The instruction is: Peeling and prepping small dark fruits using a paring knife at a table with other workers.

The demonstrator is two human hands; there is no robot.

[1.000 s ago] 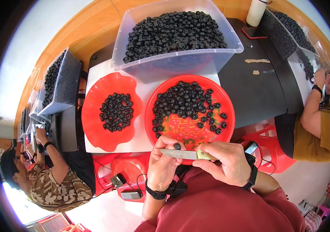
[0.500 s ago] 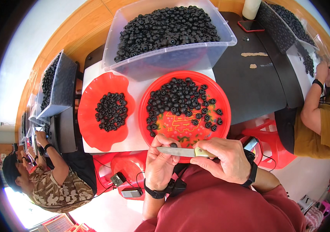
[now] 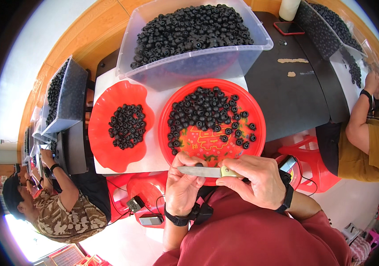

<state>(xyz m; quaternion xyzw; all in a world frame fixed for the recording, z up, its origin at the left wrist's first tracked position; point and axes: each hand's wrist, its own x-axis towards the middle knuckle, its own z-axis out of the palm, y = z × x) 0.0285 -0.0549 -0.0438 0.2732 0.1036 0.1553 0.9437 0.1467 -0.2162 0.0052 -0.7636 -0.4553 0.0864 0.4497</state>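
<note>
My right hand (image 3: 260, 181) is closed round the pale handle of a small knife (image 3: 198, 171). Its blade points left, lying across the fingertips of my left hand (image 3: 181, 190). Those fingers pinch a small black round piece (image 3: 199, 165), mostly hidden behind the blade. Both hands are at the near edge of a round red tray (image 3: 261, 128) with a printed floor, where many black hollow pieces (image 3: 205, 108) are spread. To its left, a wavy-edged red dish (image 3: 102, 128) bears a smaller heap of similar pieces (image 3: 127, 126).
A clear plastic bin (image 3: 194, 68) full of black pieces stands behind the tray. A phone (image 3: 289, 28) lies on the dark table (image 3: 282, 102) at the far right. People work on both sides, a person in camouflage (image 3: 72, 204) left and one in mustard (image 3: 362, 150) right.
The knife and my right hand have shifted slightly left, and the blade now reaches further across my left fingertips. My left hand keeps its pinch on the black piece.
</note>
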